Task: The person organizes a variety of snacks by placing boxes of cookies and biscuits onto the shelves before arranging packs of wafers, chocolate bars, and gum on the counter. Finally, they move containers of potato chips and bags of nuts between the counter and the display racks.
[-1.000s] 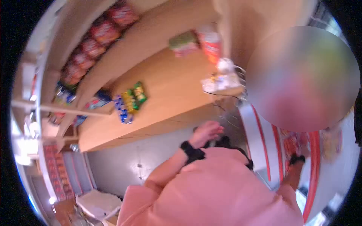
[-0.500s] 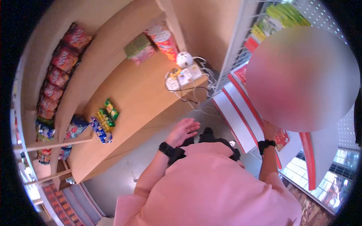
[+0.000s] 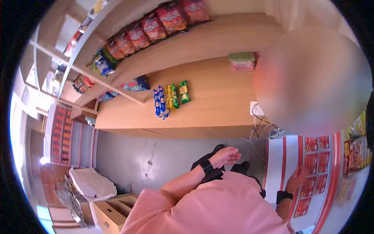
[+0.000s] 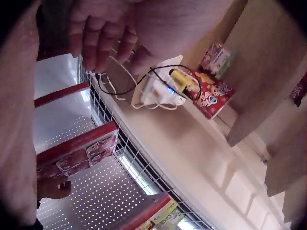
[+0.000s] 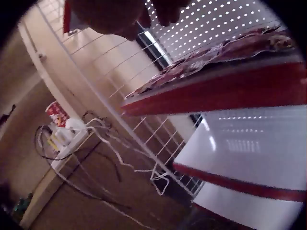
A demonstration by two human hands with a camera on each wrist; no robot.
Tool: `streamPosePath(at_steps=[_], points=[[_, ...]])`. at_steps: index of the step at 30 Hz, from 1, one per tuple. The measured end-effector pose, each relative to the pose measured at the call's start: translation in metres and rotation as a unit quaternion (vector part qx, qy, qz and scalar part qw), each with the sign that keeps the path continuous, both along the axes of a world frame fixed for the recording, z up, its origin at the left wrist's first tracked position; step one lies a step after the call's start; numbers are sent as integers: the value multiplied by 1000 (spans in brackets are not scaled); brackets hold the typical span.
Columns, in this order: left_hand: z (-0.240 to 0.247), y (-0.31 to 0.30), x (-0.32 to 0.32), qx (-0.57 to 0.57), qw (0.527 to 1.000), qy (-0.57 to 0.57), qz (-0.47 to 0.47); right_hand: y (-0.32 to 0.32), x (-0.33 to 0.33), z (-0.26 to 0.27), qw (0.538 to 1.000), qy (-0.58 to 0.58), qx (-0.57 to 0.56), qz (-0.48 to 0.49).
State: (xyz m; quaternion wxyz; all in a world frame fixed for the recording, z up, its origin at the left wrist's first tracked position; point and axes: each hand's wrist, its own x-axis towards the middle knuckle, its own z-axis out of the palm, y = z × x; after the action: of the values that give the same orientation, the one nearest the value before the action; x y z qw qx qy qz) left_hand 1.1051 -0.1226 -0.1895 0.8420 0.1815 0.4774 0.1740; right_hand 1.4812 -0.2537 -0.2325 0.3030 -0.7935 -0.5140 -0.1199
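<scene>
Counter edge [image 3: 202, 127] apart from hands [image 3: 226, 156]

The head view looks down on the left hand [image 3: 225, 156] and right hand [image 3: 297, 178]. Both wrist views look past them, closer, at the same red-edged shelves [image 5: 249, 148].

Wooden bench [image 3: 218, 111]: blue snack packs [image 3: 157, 102], a yellow pack [image 3: 169, 99] and green packs [image 3: 184, 93] side by side, near the front edge; green-and-pink stack [image 3: 241, 62] farther right. White power strip [image 4: 160, 88] at bench end, yellow plug [image 4: 178, 79] in it, red container [image 4: 211, 93] just beside; white cable [image 5: 111, 149] hanging off. Upper shelf [image 3: 218, 33]: row of red snack bags [image 3: 152, 28]. Lower left, on grey floor [image 3: 126, 156]: white box [image 3: 93, 181], light-brown open box [image 3: 111, 214] near it.
</scene>
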Motion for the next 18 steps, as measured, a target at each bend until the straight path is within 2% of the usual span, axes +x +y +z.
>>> streamPosePath(at_steps=[2, 3, 5, 6, 7, 8, 9, 10, 11, 12, 13, 14, 15, 16, 18], points=[[1, 0, -19, 5, 999, -5, 38, 32, -33, -10, 981, 157, 26, 114], [0, 1, -27, 6, 998, -12, 62, 48, -62, 0, 971, 201, 2, 127], [-8, 10, -47, 22, 996, -27, 82, 79, -106, 10, 948, 214, -22, 235], [-7, 15, -61, 54, 992, -37, 111, 93, -133, 22, 933, 248, -56, 254], [-6, 22, -75, 86, 985, -47, 139, 108, -152, 10, 922, 248, -41, 295], [-7, 32, -93, 133, 981, -3, 139, 122, -176, 22, 909, 243, -61, 333], [7, 37, -110, 158, 968, 9, 193, 134, -192, 11, 896, 235, -95, 364], [-1, 47, -128, 174, 955, 67, 232, 144, -214, 31, 888, 220, -146, 377], [-14, 57, -155, 214, 939, 114, 242, 155, -237, 28, 885, 207, -119, 400], [-30, 68, -184, 235, 918, 123, 296, 165, -256, 24, 875, 235, -161, 391], [-13, 77, -204, 248, 884, 173, 358, 176, -276, 29, 859, 261, -224, 380], [-29, 91, -236, 253, 854, 243, 385, 185, -292, 20, 853, 251, -202, 410], [-26, 102, -266, 271, 833, 276, 396, 205, -313, 14, 844, 245, -185, 440], [-65, 117, -302, 317, 787, 289, 444, 227, -336, 16, 851, 237, -176, 435], [-46, 127, -344, 331, 751, 290, 493, 242, -387, 20, 835, 269, -195, 439]])
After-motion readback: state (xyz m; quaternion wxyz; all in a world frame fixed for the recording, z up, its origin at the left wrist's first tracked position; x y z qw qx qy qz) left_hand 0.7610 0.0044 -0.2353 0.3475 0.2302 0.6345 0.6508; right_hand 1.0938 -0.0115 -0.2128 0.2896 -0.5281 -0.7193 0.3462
